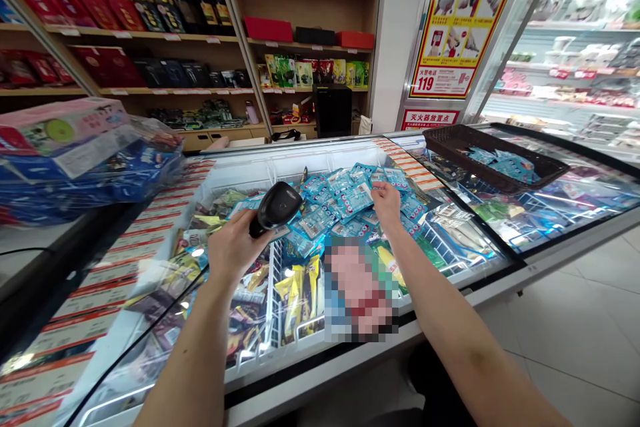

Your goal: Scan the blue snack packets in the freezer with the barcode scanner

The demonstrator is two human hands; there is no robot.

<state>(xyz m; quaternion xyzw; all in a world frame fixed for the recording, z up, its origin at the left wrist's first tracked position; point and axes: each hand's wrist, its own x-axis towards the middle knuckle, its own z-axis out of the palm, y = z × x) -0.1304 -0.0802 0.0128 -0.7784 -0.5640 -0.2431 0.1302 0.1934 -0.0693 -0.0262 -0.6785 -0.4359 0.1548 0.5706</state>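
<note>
My left hand [230, 247] is wrapped round the handle of a black barcode scanner [279, 205], its head tilted toward the middle. A cable trails from it down to the lower left. With thumb and fingers, my right hand [387, 203] pinches the right edge of a blue packet [355, 201] on a heap of similar blue packets [316, 221]. The heap lies over the glass top of a chest freezer [240, 163]. The scanner head is apart from the pinched packet, to its left.
A dark brown tray [493, 177] with several blue packets stands on the freezer at the right. Boxes in plastic wrap [85, 160] are stacked at the left. Price label strips [117, 280] run along the freezer. Shelves [200, 37] stand behind. A pixelated patch hides part of the front.
</note>
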